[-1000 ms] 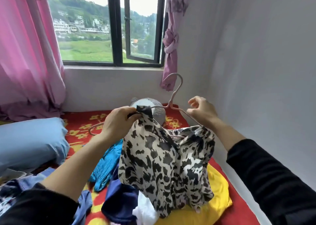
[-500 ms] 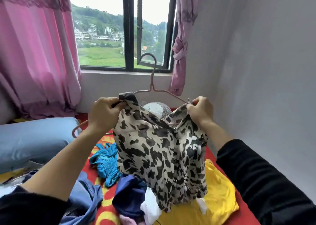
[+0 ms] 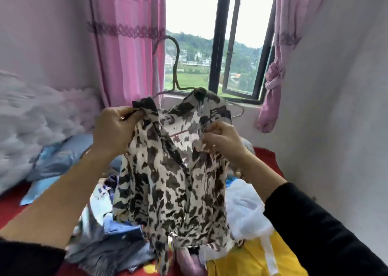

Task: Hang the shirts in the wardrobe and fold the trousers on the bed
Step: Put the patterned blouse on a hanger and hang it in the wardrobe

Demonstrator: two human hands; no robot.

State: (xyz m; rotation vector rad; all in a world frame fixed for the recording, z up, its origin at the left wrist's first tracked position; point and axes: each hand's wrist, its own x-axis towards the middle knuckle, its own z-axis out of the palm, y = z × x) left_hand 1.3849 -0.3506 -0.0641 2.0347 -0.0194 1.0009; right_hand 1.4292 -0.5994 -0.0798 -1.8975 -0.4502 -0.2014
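Two hands raised, both gripping the cow-print shirt [image 3: 174,181]. Left hand [image 3: 113,128] at the garment's 10 o'clock, fingers curled round a bunched shoulder edge. Right hand [image 3: 222,139] at 2 o'clock, fingertips pinching fabric below the collar. Shirt hangs mid-frame, draped on a wire hanger [image 3: 176,69]; hook stands at 12 o'clock against the window [image 3: 218,44]. Heap of clothes [image 3: 117,240] at 6 to 7 o'clock on the red bed [image 3: 10,208]. Yellow garment [image 3: 252,259] at 5, white garment [image 3: 245,208] at 4, blue pillow [image 3: 58,160] at 9. Pink curtain [image 3: 130,55] at 11.
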